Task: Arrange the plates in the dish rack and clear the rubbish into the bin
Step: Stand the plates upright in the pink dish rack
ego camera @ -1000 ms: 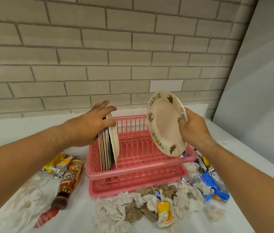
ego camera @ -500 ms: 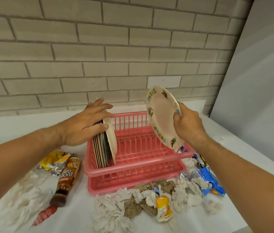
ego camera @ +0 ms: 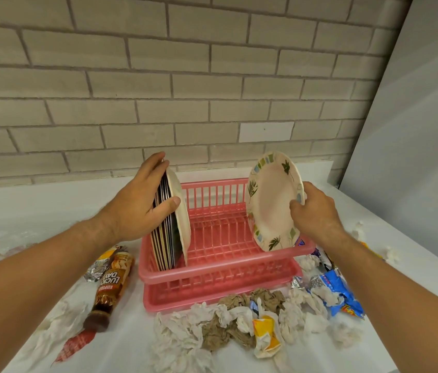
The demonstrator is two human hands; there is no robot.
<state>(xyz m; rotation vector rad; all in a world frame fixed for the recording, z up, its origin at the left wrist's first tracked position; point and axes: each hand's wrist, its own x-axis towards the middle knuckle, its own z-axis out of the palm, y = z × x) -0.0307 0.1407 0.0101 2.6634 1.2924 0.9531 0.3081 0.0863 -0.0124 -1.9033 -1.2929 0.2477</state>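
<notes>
1. Right hand pinches the right rim of the cream round plate with green leaf print. The plate stands tilted on edge over the right end of the pink slatted plastic dish rack. Cannot tell whether its lower edge touches the rack.
2. Left hand grips the upright stack of dark and cream plates at the rack's left end, fingers over the top and thumb on the front plate.
3. Judgement: turn the plate parallel to the stack, lower it into a floor slot just beside it, and let go only once it is seated. The stack looks liable to topple if the left hand lets go early.
4. Crumpled white and brown paper tissues lie on the white desk in front of the rack. No bin in view.
</notes>
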